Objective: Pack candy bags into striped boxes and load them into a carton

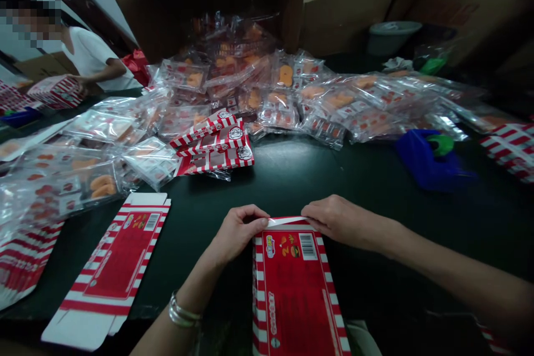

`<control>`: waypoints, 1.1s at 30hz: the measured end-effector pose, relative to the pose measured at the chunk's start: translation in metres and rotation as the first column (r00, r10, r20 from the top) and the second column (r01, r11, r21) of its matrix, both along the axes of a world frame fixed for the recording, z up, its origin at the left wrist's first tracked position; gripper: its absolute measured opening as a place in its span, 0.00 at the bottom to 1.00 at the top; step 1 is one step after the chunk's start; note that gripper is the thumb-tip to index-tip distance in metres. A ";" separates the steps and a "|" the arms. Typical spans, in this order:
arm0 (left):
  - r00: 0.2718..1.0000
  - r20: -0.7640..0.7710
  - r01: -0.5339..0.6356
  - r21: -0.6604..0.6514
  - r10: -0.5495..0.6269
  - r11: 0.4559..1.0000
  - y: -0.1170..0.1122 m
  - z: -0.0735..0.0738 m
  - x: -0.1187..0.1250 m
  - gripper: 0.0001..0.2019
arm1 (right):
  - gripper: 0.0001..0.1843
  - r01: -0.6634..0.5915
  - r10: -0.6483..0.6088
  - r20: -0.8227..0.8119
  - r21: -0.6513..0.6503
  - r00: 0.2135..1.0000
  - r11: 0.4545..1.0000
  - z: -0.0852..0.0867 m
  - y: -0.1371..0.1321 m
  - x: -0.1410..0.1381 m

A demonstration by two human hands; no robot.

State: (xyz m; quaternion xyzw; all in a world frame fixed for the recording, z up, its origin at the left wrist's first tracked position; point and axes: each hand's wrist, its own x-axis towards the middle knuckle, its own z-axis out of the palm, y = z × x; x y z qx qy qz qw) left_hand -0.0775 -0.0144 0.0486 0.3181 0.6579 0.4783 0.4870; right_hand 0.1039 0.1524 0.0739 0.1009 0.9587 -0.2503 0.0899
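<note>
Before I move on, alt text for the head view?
A left hand and right hand hold the far end of a red striped box at a dark table. A similar carton lies left; beyond are piled clear packets and a blue tape dispenser.

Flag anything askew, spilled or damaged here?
Mildly odd: striped cardboard pieces sit askew at the near edge of the heaped plastic bags, unlike the carton lying flat at left. The bags are jumbled, not stacked. No spill evident; the held red box shows no obvious damage.

the head camera looks forward and down from close above the held red-striped box (298, 283). it faces beyond that box's far end.
</note>
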 end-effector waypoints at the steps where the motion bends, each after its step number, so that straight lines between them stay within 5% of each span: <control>1: 1.000 -0.022 0.016 0.002 -0.016 1.000 0.001 0.000 0.000 0.10 | 0.11 -0.038 0.037 0.023 0.037 0.999 0.999 0.003 0.004 -0.004; 6: 0.990 -0.124 0.065 0.009 -0.063 0.998 0.006 -0.006 0.002 0.10 | 0.07 -0.166 0.140 0.144 0.187 0.980 0.968 0.007 0.015 -0.020; 12: 0.946 -0.322 0.037 -0.005 -0.037 0.999 0.005 -0.012 0.005 0.08 | 0.08 -0.133 0.078 0.147 0.406 0.986 0.904 -0.005 -0.010 -0.026; 17: 0.901 -0.416 0.125 -0.023 -0.124 0.992 0.005 -0.009 0.001 0.09 | 0.10 -0.096 0.061 0.095 0.423 0.994 0.901 -0.010 -0.023 -0.024; 23: 0.818 -0.506 0.261 -0.100 -0.275 0.960 0.013 0.003 -0.004 0.08 | 0.13 -0.018 0.008 0.041 0.247 0.999 0.969 -0.013 -0.033 -0.011; 27: 0.790 -0.446 0.392 -0.159 -0.420 0.906 0.025 0.005 -0.014 0.11 | 0.11 0.089 -0.088 0.024 -0.045 0.996 0.995 -0.010 -0.023 0.001; 33: 0.740 -0.392 0.501 -0.219 -0.546 0.837 0.044 0.015 -0.024 0.10 | 0.12 0.261 -0.225 0.133 -0.456 0.965 0.851 -0.016 0.001 -0.001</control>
